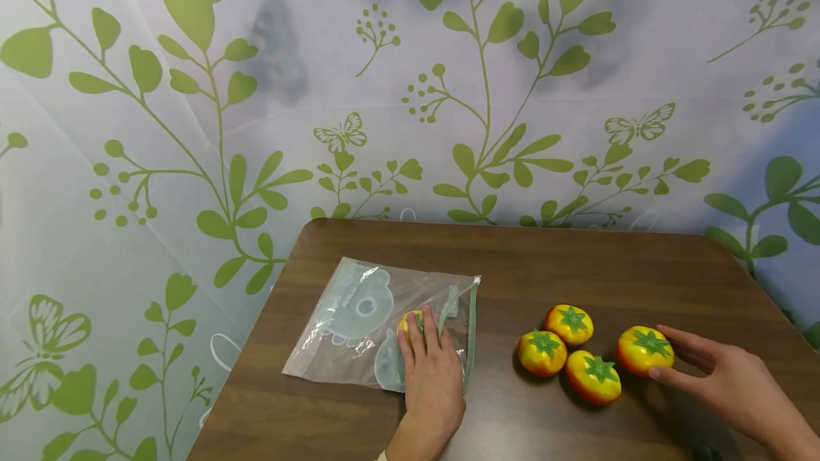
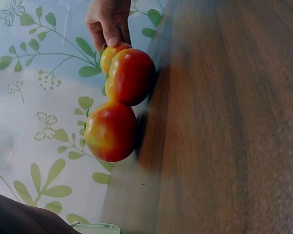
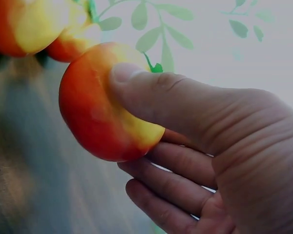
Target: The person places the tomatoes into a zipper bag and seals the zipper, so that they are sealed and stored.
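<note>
My right hand (image 1: 730,375) pinches a yellow-and-red tomato (image 1: 643,351) with a green star-shaped top, at the right of the table. In the right wrist view, the thumb lies across the side of this tomato (image 3: 95,112) and the fingers are beneath it. Just left of it, three similar tomatoes (image 1: 542,353) sit close together. My left hand (image 1: 432,375) rests, fingers extended, on a clear zip bag (image 1: 307,365) with pale green cartoon prints. Under those fingers shows part of a yellow tomato (image 1: 403,322), mostly hidden. The bag's green slider edge faces the loose tomatoes.
The brown wooden table (image 1: 532,255) has rounded corners and stands against a wall covering (image 1: 384,91) printed with green leaves and butterflies. A white cord (image 1: 218,351) hangs by the table's left edge. Something small and dark (image 1: 707,453) shows at the bottom right.
</note>
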Demonstrator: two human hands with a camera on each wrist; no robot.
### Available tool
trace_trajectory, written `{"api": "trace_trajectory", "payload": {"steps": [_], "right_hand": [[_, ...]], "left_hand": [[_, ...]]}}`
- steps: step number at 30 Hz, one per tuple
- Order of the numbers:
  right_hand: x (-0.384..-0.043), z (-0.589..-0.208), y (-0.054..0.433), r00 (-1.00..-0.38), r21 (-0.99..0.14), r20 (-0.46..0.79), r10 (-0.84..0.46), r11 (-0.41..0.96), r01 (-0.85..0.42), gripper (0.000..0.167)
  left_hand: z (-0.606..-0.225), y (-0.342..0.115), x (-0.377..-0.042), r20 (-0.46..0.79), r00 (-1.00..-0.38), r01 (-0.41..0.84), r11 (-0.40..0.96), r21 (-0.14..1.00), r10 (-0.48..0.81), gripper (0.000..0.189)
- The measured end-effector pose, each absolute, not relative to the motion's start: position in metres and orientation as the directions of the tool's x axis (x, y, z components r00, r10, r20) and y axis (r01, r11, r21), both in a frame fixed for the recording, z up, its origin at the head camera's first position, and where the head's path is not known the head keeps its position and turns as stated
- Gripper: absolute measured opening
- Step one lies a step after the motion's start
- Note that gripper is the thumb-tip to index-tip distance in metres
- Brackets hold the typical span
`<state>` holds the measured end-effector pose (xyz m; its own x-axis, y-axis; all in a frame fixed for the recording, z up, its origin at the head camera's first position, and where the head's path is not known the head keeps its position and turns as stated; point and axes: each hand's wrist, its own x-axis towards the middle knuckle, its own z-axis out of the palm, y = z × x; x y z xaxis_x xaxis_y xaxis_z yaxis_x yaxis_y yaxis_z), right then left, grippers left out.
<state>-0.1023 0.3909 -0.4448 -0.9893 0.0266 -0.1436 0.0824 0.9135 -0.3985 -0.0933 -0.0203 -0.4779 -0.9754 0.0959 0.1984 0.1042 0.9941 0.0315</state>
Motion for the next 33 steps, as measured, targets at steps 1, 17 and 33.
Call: {"api": "trace_trajectory", "payload": {"steps": [1,17,33], "right_hand": [[-0.102,-0.443,0.39,-0.989,-0.39,-0.142,0.028,0.917,0.082,0.097],[-0.099,-0.406,0.362,-0.995,-0.369,-0.087,-0.043,0.929,-0.007,0.093],[-0.117,-0.395,0.31,-0.977,-0.522,-0.012,-0.213,0.835,-0.175,0.08]], "left_hand": [[-0.478,-0.02,-0.093,0.201,-0.975,0.103,0.994,0.029,0.095,0.087],[-0.477,-0.021,-0.093,0.207,-0.974,0.099,0.995,0.029,0.091,0.088],[-0.478,-0.02,-0.092,0.197,-0.976,0.1,0.994,0.038,0.091,0.088]]}}
